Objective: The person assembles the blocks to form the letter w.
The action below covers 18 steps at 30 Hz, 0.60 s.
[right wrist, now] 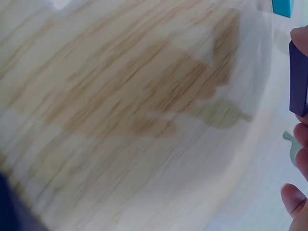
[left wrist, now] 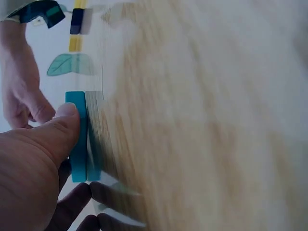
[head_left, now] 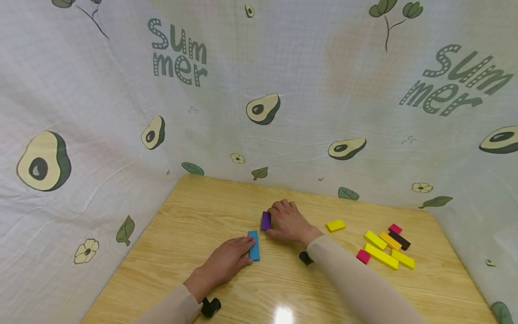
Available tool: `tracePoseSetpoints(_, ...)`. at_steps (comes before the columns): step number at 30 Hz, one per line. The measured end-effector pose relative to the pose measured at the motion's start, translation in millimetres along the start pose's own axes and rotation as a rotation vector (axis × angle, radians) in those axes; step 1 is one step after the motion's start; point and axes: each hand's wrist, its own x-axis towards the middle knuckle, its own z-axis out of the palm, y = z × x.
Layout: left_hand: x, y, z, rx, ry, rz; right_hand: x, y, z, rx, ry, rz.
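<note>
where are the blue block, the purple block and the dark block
Blue block (head_left: 256, 250), head view, uncovered part of its face
Purple block (head_left: 265, 220), head view, middle of its visible face
Dark block (head_left: 399, 240), head view, middle of its top

Long, pale beige cloth sleeves (head_left: 356, 279) above bare hands (head_left: 289, 220)

Both sleeves are plain and unpatterned, ending at the wrist. A small black rounded device (head_left: 211, 308) sits by the left cuff (head_left: 195, 299), and a similar black device (head_left: 305, 258) by the right cuff (head_left: 317, 246).

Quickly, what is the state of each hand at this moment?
Left hand: closed, holding the blue block.
Right hand: closed, holding the purple block.
</note>
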Motion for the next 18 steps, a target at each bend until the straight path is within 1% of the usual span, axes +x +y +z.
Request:
tracePoseSetpoints(7, 0.4, 2.5, -0.9, 0.009, 0.011, 0.001, 7.5, -5.6, 1.9, -0.003, 0.004, -0.006)
tracePoseSetpoints(13, 1.3, 1.1, 1.1, -0.016, 0.033, 0.008, 10.1, -7.7, 2.1, -0.003, 0.005, -0.006)
tracePoseSetpoints(18, 0.7, 1.0, 1.6, -0.029, 0.039, 0.008, 13.5, -9.2, 2.4, 0.005, -0.002, -0.007)
